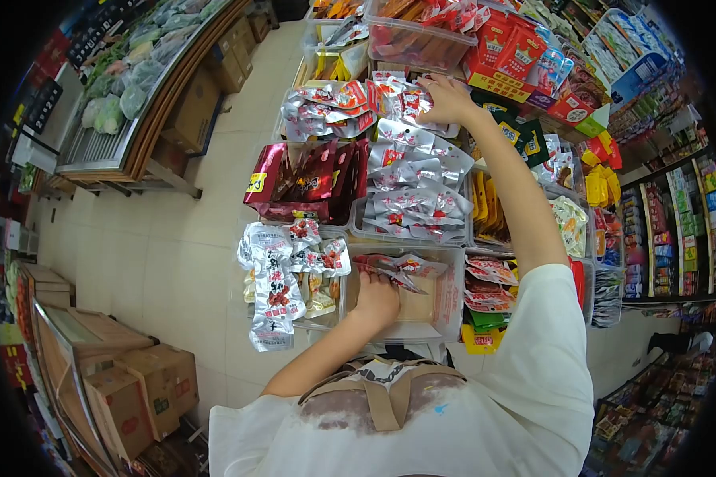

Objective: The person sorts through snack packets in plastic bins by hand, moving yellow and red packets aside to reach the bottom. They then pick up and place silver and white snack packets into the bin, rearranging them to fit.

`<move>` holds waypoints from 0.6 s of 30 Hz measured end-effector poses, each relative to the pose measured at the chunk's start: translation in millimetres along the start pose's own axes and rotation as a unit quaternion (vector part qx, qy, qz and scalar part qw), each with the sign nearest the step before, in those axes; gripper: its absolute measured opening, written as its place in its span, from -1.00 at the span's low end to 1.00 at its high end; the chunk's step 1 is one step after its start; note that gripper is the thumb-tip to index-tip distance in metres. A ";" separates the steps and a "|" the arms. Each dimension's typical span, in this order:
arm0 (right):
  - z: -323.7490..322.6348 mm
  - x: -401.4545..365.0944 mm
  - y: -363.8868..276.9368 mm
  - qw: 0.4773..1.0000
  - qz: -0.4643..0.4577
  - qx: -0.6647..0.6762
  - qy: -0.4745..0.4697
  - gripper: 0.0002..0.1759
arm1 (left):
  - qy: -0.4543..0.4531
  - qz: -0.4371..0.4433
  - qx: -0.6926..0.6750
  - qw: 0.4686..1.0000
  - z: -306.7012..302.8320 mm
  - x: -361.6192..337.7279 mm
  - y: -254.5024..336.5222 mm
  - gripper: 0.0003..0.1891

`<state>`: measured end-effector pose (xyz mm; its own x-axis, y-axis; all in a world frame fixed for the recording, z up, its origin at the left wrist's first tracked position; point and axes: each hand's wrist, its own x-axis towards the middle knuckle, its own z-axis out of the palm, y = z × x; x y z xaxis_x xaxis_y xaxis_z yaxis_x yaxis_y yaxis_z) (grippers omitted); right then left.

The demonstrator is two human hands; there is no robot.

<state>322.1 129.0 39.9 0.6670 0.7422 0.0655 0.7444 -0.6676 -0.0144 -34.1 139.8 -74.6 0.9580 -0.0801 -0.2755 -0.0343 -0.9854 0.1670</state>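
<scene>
A big vegetable table [95,155] stands well off to the left of the clear box [422,310], and farther ahead. Brown cardboard boxes [163,381] are also left of the clear box, down low. A dark red box [282,210] full of packs sits just past the clear box, toward its left side. The right hand [447,102] is well past the clear box, at some shiny silver packs [396,99], with its thumb and fingers spread apart. The left hand [378,296] is inside the clear box, its fingers bent against thin red packs [406,269]. I can't tell if it pinches them. Those red packs are in the far part of the clear box.
</scene>
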 end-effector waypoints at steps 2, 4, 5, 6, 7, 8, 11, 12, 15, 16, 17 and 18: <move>-2.8 3.6 -1.9 1.000 -0.008 -0.002 -0.023 0.00 | -0.001 0.002 0.001 1.000 1.2 -0.2 -0.4 -0.64; -2.5 8.8 1.4 0.999 -0.013 -0.004 -0.047 -0.02 | -0.004 0.006 0.001 1.000 2.3 0.1 -0.5 -0.64; -2.2 11.0 3.4 0.999 -0.017 0.001 -0.044 -0.05 | -0.001 0.003 0.008 1.000 3.4 0.2 -0.1 -0.63; -5.4 9.3 1.5 0.999 -0.020 0.005 -0.042 -0.08 | 0.001 0.000 0.014 1.000 1.3 0.4 0.5 -0.62; -9.3 7.0 0.5 0.998 -0.015 -0.032 -0.045 -0.11 | -0.001 0.002 0.013 1.000 -1.4 1.6 0.3 -0.62; -11.8 5.7 -2.7 0.998 -0.012 -0.031 -0.047 -0.11 | -0.058 0.000 0.012 0.998 -5.3 3.5 -0.6 -0.56; -15.4 6.9 -4.4 0.996 -0.012 -0.064 -0.066 -0.05 | -0.111 0.003 -0.001 0.994 -12.2 3.7 -1.8 -0.45; -16.2 7.7 -5.7 0.996 -0.008 -0.065 -0.066 -0.05 | -0.110 0.001 -0.016 0.994 -12.9 3.6 -2.1 -0.44; -14.8 11.5 -11.2 0.997 -0.039 -0.032 -0.063 0.02 | -0.112 0.002 -0.009 0.994 -13.5 3.6 -2.1 -0.42; -13.0 13.3 -12.2 0.997 -0.040 -0.031 -0.066 0.02 | -0.114 0.002 -0.010 0.993 -9.4 3.2 -2.2 -0.42; -11.1 15.7 -13.1 0.997 -0.037 -0.045 -0.055 0.02 | -0.060 -0.001 -0.013 0.998 -2.2 2.7 -2.2 -0.50; -8.7 18.1 -14.1 0.997 -0.035 -0.058 -0.045 0.02 | -0.008 -0.005 -0.018 1.000 3.2 0.5 -1.3 -0.57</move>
<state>323.4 151.4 50.0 0.6171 0.7864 -0.0282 0.7844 -0.6118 0.1024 -34.6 140.6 -77.9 0.9537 -0.0737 -0.2916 -0.0154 -0.9802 0.1974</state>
